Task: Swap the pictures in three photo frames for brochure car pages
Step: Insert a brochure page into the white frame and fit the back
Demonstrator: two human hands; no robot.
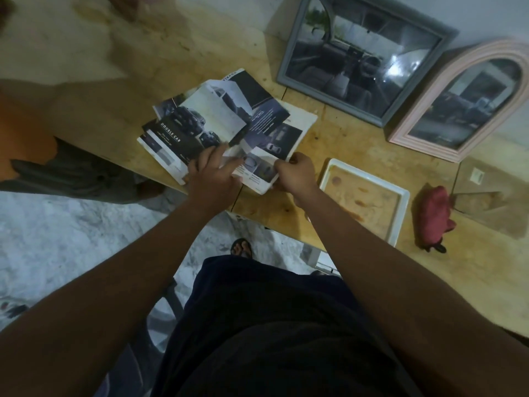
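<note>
A pile of car brochure pages lies fanned out on the wooden table. My left hand presses flat on the pile's near edge, fingers spread. My right hand pinches the near right corner of a brochure page. A grey rectangular frame leans against the wall and shows a car interior picture. To its right leans a pink arched frame with a dark car picture. A white frame lies flat on the table right of my right hand, showing a brown panel.
A dark red cloth bundle lies right of the white frame. A glass pane rests on the table at the far right. Another person's leg is at the left edge. The table's near edge runs diagonally below my hands.
</note>
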